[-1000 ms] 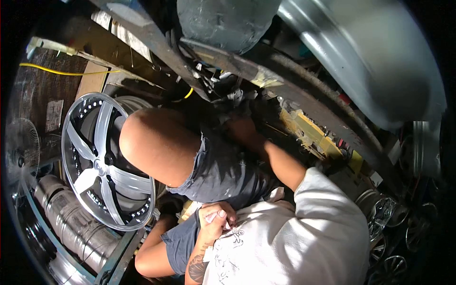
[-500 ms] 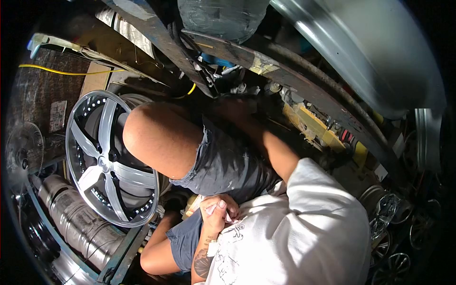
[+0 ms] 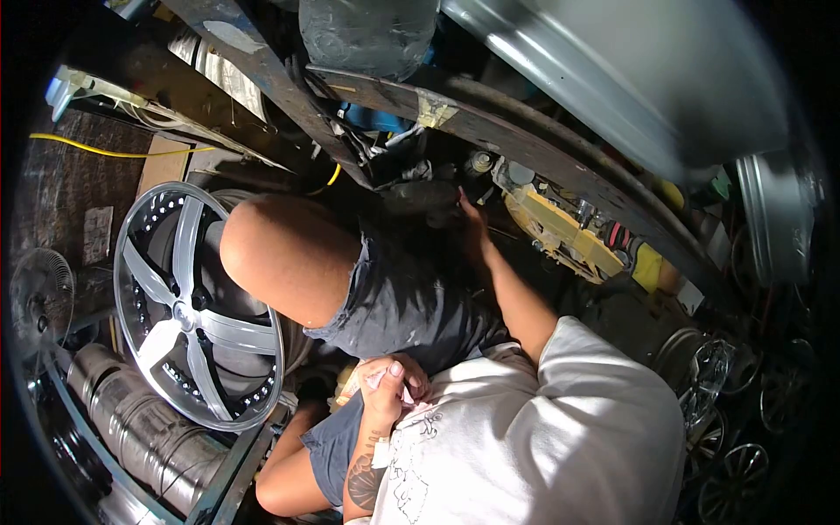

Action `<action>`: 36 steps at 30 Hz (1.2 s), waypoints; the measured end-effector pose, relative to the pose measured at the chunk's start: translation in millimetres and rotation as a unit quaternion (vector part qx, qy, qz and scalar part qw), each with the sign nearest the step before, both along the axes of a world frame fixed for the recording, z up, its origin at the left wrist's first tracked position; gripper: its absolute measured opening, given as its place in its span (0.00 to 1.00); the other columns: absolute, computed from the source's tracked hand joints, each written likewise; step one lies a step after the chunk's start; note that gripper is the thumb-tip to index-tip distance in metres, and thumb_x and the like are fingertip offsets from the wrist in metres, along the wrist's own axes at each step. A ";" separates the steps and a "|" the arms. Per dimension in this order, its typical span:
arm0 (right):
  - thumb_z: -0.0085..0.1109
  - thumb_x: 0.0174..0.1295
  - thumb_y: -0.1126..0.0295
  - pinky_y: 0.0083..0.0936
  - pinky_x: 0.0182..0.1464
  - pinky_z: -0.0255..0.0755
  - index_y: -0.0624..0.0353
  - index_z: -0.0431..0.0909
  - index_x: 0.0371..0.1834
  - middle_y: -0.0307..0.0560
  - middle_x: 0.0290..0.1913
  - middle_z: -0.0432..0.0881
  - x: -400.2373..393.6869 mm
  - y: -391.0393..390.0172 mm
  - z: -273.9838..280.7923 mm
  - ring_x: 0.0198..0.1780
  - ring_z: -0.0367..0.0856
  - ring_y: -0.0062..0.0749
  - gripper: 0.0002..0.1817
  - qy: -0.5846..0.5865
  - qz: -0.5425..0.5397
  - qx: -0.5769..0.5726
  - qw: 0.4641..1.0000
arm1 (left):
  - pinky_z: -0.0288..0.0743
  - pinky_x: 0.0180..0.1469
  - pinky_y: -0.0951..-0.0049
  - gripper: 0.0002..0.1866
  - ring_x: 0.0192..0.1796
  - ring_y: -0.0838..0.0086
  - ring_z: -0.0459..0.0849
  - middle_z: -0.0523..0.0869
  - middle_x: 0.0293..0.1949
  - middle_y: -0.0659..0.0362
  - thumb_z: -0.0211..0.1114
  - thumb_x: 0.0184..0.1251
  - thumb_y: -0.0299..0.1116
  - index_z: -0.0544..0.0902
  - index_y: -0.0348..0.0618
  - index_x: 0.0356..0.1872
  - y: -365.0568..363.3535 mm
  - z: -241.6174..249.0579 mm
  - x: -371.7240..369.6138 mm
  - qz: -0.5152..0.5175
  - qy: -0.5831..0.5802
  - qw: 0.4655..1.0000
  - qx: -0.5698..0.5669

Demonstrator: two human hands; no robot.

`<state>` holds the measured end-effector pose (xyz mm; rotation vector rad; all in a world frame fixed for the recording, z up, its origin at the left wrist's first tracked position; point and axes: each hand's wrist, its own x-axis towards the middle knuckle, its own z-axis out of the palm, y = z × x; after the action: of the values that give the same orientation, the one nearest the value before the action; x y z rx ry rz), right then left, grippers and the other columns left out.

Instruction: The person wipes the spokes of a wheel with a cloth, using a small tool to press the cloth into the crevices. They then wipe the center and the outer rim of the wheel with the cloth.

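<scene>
My left hand [image 3: 385,385] rests closed at my lap, against the shorts and the white shirt. A crumpled pale pink piece of cloth or paper [image 3: 375,380] shows between its fingers. My right hand [image 3: 473,219] reaches into shadow beyond my thigh, its thumb side against a dark, blocky object [image 3: 422,201]. Most of that hand's fingers are hidden, and the object's kind cannot be made out. By my raised knee stands a large five-spoke wheel rim [image 3: 185,316], silver and black with small studs around its lip. Neither hand touches it.
A dark beam [image 3: 560,162] crosses above the right hand, with a large silver rim [image 3: 612,79] over it. A yellow tray [image 3: 560,229] of small items lies beyond the hand. A fan [image 3: 39,302] and a metal cylinder [image 3: 144,420] stand left; more rims [image 3: 735,481] sit lower right.
The view has shifted slightly, so most surroundings sit a little left. My right hand has moved out of deep shadow and shows more clearly beside the dark object. My left hand keeps its grip.
</scene>
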<state>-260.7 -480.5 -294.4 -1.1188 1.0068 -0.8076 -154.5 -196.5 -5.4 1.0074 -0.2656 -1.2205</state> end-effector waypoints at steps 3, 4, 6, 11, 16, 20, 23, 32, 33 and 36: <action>0.68 0.73 0.49 0.27 0.57 0.77 0.60 0.86 0.63 0.40 0.52 0.89 8.6 0.2 32.1 0.50 0.84 0.23 0.27 0.044 -0.017 -0.009 0.999 | 0.74 0.23 0.67 0.28 0.19 0.65 0.79 0.81 0.19 0.48 0.63 0.80 0.43 0.80 0.29 0.21 0.9 -0.7 0.5 -0.006 0.020 1.000 0.001; 0.70 0.72 0.51 0.26 0.56 0.77 0.61 0.87 0.62 0.40 0.51 0.89 17.8 2.1 59.6 0.49 0.84 0.22 0.26 0.031 -0.065 0.068 0.995 | 0.74 0.23 0.67 0.28 0.20 0.65 0.79 0.81 0.19 0.48 0.63 0.80 0.43 0.80 0.29 0.21 0.9 -0.8 0.8 -0.009 0.031 0.999 0.003; 0.80 0.63 0.59 0.32 0.47 0.80 0.65 0.88 0.51 0.47 0.43 0.92 23.1 -9.7 79.2 0.41 0.87 0.24 0.22 0.124 -0.066 -0.046 0.989 | 0.74 0.24 0.67 0.28 0.20 0.65 0.79 0.80 0.19 0.48 0.62 0.80 0.43 0.80 0.29 0.21 2.1 -3.9 1.9 -0.015 0.019 1.000 0.002; 0.81 0.61 0.57 0.34 0.40 0.79 0.67 0.89 0.43 0.48 0.32 0.91 57.5 -14.3 162.7 0.32 0.87 0.31 0.22 0.199 -0.062 -0.190 0.959 | 0.74 0.25 0.67 0.28 0.21 0.65 0.79 0.80 0.19 0.49 0.61 0.81 0.43 0.79 0.30 0.21 5.1 -6.9 1.7 -0.015 0.032 0.999 0.000; 0.77 0.60 0.60 0.53 0.45 0.80 0.66 0.85 0.39 0.67 0.34 0.88 82.9 -53.4 186.7 0.40 0.87 0.69 0.18 0.358 -0.092 -0.448 0.814 | 0.74 0.25 0.66 0.27 0.21 0.66 0.78 0.80 0.20 0.49 0.61 0.81 0.41 0.78 0.31 0.20 7.8 -6.1 1.7 0.003 0.079 0.997 -0.007; 0.73 0.59 0.66 0.54 0.44 0.82 0.65 0.86 0.42 0.67 0.32 0.87 89.1 -90.2 174.5 0.37 0.87 0.67 0.14 0.392 -0.090 -0.516 0.756 | 0.74 0.25 0.66 0.26 0.20 0.66 0.78 0.79 0.20 0.49 0.60 0.81 0.40 0.78 0.32 0.21 8.5 -6.7 1.4 0.024 0.089 0.995 -0.027; 0.73 0.58 0.66 0.52 0.44 0.84 0.61 0.87 0.46 0.66 0.35 0.89 93.0 -115.8 141.3 0.40 0.89 0.64 0.15 0.444 -0.065 -0.492 0.746 | 0.74 0.24 0.66 0.26 0.20 0.66 0.77 0.79 0.20 0.50 0.60 0.82 0.39 0.78 0.32 0.21 10.5 -6.8 1.5 0.033 0.102 0.994 -0.033; 0.67 0.65 0.67 0.49 0.44 0.83 0.56 0.88 0.46 0.55 0.43 0.92 73.2 -128.6 119.4 0.44 0.91 0.55 0.10 0.453 0.053 -0.378 0.805 | 0.75 0.22 0.67 0.25 0.19 0.68 0.79 0.80 0.20 0.51 0.61 0.83 0.41 0.79 0.32 0.24 26.0 5.6 13.6 0.094 0.112 0.989 0.030; 0.69 0.66 0.67 0.45 0.37 0.83 0.58 0.90 0.45 0.53 0.42 0.93 66.1 -120.9 134.0 0.38 0.92 0.48 0.10 0.377 0.061 -0.375 0.845 | 0.77 0.22 0.68 0.25 0.19 0.67 0.81 0.81 0.20 0.51 0.62 0.83 0.42 0.79 0.32 0.25 29.0 8.8 17.8 0.112 0.090 0.989 0.043; 0.66 0.73 0.64 0.19 0.20 0.62 0.63 0.84 0.56 0.50 0.46 0.93 67.5 -39.1 286.7 0.26 0.83 0.19 0.16 0.061 0.144 0.048 0.987 | 0.77 0.21 0.71 0.24 0.18 0.71 0.82 0.80 0.17 0.54 0.64 0.82 0.41 0.80 0.33 0.26 34.9 24.5 34.0 0.157 -0.005 0.984 0.088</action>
<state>-193.2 -519.6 -7.7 -1.2075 0.9472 -0.4589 -120.5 -161.5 19.0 1.1601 -0.0044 -0.9630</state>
